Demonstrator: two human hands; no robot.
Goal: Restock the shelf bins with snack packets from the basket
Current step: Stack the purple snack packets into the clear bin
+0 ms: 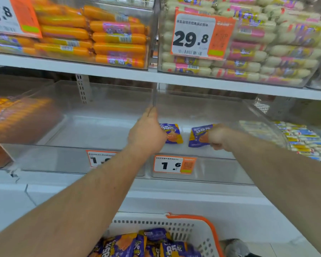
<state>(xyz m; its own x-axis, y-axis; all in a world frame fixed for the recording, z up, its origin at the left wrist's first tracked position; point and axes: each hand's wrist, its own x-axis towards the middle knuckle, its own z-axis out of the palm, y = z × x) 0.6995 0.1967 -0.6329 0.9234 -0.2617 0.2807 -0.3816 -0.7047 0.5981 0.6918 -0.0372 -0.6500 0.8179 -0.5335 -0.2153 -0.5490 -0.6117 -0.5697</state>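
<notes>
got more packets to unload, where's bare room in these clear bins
The clear plastic bin left of the divider shows bare floor. In the right clear bin, floor is bare behind and right of the two purple snack packets. The left hand and right hand crowd its front.

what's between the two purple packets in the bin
Nothing: in the head view only bare clear bin floor separates the lying packet from the packet the right hand grips.

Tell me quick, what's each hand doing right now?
Left hand: pinching the clear bin divider.
Right hand: gripping a purple snack packet inside the bin.
</notes>
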